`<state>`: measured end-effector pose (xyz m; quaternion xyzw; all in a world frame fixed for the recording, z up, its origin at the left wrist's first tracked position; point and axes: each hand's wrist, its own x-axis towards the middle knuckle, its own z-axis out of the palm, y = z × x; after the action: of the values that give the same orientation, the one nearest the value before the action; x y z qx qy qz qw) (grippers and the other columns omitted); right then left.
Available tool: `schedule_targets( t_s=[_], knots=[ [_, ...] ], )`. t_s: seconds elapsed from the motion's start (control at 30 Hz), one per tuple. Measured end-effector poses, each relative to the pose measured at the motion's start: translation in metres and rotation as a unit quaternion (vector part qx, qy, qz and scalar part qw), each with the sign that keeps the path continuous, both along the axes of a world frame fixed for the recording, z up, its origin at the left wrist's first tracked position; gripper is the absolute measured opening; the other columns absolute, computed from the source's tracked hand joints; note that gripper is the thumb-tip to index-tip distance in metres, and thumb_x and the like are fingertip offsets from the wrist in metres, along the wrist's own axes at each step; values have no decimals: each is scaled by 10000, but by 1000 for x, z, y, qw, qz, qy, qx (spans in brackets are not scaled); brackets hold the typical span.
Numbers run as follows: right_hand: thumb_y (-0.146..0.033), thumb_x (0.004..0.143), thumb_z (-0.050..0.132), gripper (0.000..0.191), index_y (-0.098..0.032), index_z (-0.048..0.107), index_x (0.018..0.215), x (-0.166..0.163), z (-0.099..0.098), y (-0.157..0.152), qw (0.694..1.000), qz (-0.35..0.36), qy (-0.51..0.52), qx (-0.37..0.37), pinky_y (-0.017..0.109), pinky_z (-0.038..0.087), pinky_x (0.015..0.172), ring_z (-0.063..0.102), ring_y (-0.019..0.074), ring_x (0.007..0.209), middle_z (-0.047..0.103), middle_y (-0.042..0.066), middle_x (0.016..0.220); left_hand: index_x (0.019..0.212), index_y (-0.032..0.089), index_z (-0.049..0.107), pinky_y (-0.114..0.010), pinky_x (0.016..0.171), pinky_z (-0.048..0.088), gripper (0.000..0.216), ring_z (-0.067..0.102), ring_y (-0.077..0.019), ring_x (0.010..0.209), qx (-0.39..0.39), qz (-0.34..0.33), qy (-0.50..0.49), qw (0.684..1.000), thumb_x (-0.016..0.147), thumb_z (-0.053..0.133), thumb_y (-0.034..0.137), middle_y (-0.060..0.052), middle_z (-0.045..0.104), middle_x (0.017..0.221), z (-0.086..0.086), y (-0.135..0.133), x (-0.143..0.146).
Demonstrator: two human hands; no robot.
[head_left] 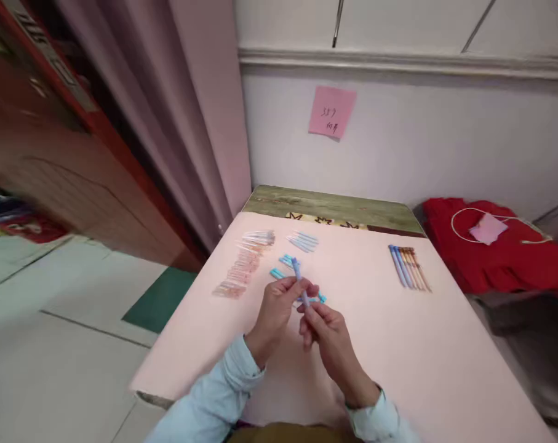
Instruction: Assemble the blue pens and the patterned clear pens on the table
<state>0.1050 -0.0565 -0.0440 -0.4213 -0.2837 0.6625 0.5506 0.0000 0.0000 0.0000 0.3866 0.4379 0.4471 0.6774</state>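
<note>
Both hands meet above the middle of the pink-covered table (398, 344). My left hand (279, 307) pinches the middle of a pale blue pen (299, 280) that points up and away from me. My right hand (325, 329) closes on the pen's lower end. Small turquoise pen parts (279, 272) lie on the table just beyond my hands. Further back lie a row of orange-pink pen parts (242, 271), a cluster of clear-white parts (259, 237) and several pale blue parts (302, 240).
A row of finished blue and orange pens (410, 266) lies at the table's right. A red cloth (495, 252) with a white cord sits to the right of the table. A pink sticky note (331, 111) hangs on the wall; a curtain (181, 123) hangs at left.
</note>
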Motion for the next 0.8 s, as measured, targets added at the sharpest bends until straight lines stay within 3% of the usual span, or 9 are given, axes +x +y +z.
schedule_targets(
  t_s=[0.1,0.23,0.33,0.47,0.53,0.63,0.73,0.8],
  knots=[
    [-505,779,735,381,-135,668,840,7,-2,1,997,42,52,-23,146,360,355,445,39,343,586,-28,527,765,104,708,-240,539,434,315,462,-71,484,16,-25,-15,999,770,713,419,-72,702,751,0,-1,1],
    [-529,782,720,388,-151,655,844,3,-5,0,998,43,53,-12,163,408,410,513,58,401,636,-2,596,812,113,700,-234,520,447,331,534,-93,512,-9,-6,-20,1000,763,720,439,-98,724,799,-7,-7,7],
    [-545,796,695,398,-161,666,894,-2,-7,-1,998,58,-20,10,210,489,517,613,108,536,680,32,690,876,118,691,-258,586,502,359,646,-156,634,-45,31,-24,998,750,730,451,-118,734,825,-12,-9,4],
    [-512,761,726,427,-180,684,1027,20,-13,2,982,31,-181,33,248,498,563,645,163,654,693,39,738,1097,134,638,-321,709,542,473,677,-165,670,5,113,-18,993,762,718,458,-99,737,880,-10,-4,-24],
    [-510,806,668,380,-181,708,991,46,-18,5,959,-31,-280,36,260,487,578,633,167,655,695,43,747,1202,152,585,-329,693,543,551,661,-154,629,20,136,10,990,766,716,461,-77,733,844,-8,-2,-44],
    [-474,847,610,315,-192,737,910,84,-25,12,885,-99,-452,40,277,462,591,608,170,610,681,30,683,1185,160,587,-317,662,535,508,650,-153,636,25,137,49,989,797,680,473,-72,723,843,-9,-4,-63],
    [-395,863,590,236,-221,749,872,97,-30,22,809,-106,-571,86,284,446,624,613,176,649,700,28,741,1098,157,616,-302,652,519,423,631,-143,644,21,121,60,991,821,650,474,-73,710,862,-16,-11,-63],
    [-334,864,588,191,-238,752,856,91,-31,30,777,-73,-611,132,279,443,644,620,172,683,706,26,791,1064,153,633,-265,616,484,386,589,-115,617,29,100,64,992,831,644,460,-68,696,866,-21,-16,-57]
  ],
)
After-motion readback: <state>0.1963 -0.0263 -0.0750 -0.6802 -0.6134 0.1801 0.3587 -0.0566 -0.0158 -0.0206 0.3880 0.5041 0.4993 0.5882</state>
